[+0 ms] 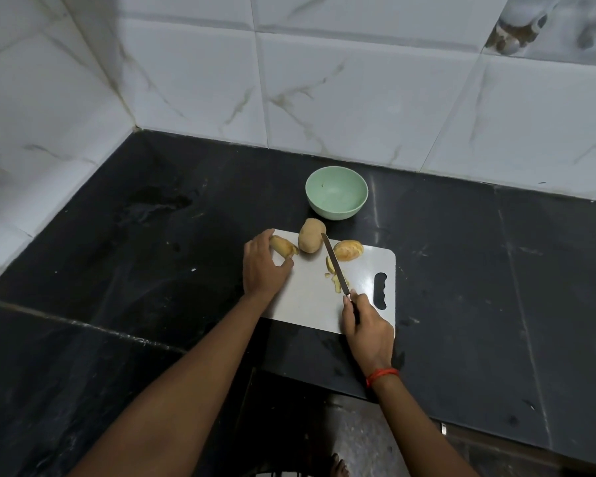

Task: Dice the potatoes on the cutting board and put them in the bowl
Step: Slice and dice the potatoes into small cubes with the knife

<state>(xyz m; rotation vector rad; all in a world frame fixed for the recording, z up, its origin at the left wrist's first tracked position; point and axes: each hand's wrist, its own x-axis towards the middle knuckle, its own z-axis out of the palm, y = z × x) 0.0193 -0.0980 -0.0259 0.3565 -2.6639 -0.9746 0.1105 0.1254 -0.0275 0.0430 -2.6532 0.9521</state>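
A whole potato (pixel 311 236) is lying at the far edge of the white cutting board (pixel 307 299), partly overhanging it, with a cut potato half (pixel 349 249) sitting just to its right and a few small cut scraps (pixel 338 282) lying nearer the middle of the board. At the board's far left corner the left hand (pixel 264 266) is curling its fingers and thumb around another potato piece (pixel 284 247). The right hand (pixel 367 325), wearing a red thread (pixel 382 376) at the wrist, is gripping the handle of a knife (pixel 334 265), its blade pointing away over the scraps toward the whole potato. A pale green bowl (pixel 334 212) is standing just beyond the board on the black counter (pixel 152 253), near the tiled wall (pixel 358 98).
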